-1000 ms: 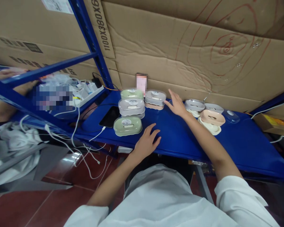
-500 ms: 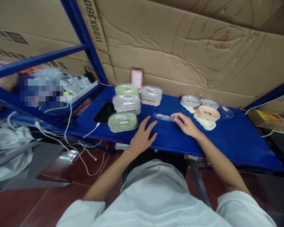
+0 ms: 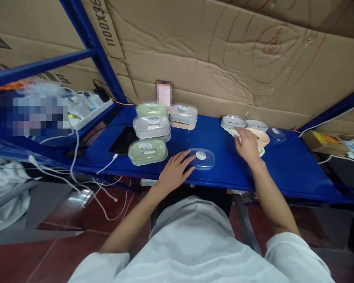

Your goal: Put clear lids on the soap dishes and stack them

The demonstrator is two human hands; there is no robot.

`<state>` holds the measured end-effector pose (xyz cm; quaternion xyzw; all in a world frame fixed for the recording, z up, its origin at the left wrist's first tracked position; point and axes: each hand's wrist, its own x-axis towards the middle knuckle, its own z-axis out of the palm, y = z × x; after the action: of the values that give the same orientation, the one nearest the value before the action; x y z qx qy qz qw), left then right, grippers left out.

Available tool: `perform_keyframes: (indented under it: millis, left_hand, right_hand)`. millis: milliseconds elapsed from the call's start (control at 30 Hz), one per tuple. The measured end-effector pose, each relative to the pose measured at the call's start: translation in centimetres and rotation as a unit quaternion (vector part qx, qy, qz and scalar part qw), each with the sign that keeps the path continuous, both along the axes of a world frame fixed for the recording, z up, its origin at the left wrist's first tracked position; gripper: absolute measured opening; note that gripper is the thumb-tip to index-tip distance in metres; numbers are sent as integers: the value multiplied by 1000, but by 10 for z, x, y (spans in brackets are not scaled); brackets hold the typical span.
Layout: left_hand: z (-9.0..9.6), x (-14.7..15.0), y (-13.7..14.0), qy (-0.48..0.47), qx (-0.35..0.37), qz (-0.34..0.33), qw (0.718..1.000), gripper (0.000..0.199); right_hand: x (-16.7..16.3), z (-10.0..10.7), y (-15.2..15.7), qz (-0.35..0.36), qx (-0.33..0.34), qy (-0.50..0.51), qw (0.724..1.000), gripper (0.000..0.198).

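A clear plastic lid [image 3: 206, 161] with a round sticker lies flat on the blue table in front of me. My left hand [image 3: 176, 169] is open, its spread fingertips at the lid's left edge. On the right, my right hand [image 3: 248, 144] reaches over a cream oval insert [image 3: 231, 131], fingers apart and bent down near it; contact is hard to make out. Beside that hand are a peach soap dish [image 3: 263, 136] and a second cream insert [image 3: 261, 151], both partly covered by it. Behind stand two grey soap dishes [image 3: 233, 121].
Lidded soap boxes in green [image 3: 147, 152], grey [image 3: 151, 126] and peach stand on the left. A black phone [image 3: 123, 140] lies beside them; another phone [image 3: 164, 94] leans on the cardboard. Another clear lid [image 3: 277, 135] is at right. White cables [image 3: 76, 157] hang off the left side.
The clear lid, tilted in my right hand before, now lies flat near my left hand. My right hand has let go and moved right to the cream insert.
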<state>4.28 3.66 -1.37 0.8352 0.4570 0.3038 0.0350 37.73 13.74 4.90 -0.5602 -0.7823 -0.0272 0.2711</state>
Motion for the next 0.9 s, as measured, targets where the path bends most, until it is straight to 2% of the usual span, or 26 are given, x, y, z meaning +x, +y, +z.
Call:
perform_keyframes:
  millis: [67,133,200,267,367,467,567,667,767,833,900]
  left_hand:
    - [-1,0,0,-9,3,1,1000,42]
    - [-2,0,0,-16,6,2,1000,43]
    - [-2,1,0,-19,7,5,1000,43]
    - [-1,1,0,-22,4,12,1000,41]
    - [1,1,-1,-34,1,23,999,42]
    - [1,1,-1,-39,-7,25,999,43]
    - [0,1,1,-44,-13,30,999,43]
    - [-1,1,1,-57,-11,40,998,42]
    - [-2,1,1,-64,-9,46,997,43]
    - [-3,2,1,-64,-9,51,997,43]
    - [-3,2,1,-62,-10,51,997,42]
  right_hand:
    - [38,2,3,-88,14,-53,995,56]
    - [74,1,4,-145,-21,-89,985,57]
    - [102,-3,4,-163,-68,-109,978,52]
    - [114,-7,2,-148,-78,-116,979,44]
    - [100,-19,-6,-97,-4,-117,988,42]
    - [53,-36,-22,-27,59,-117,991,43]
    - [-2,-44,-40,68,44,-127,989,40]
    - [-33,-32,-50,128,33,-118,984,40]
    - [-24,-14,-55,91,59,-82,991,43]
    - [0,-10,-56,15,75,-67,995,46]
    - [30,-15,-58,-69,69,-71,993,50]
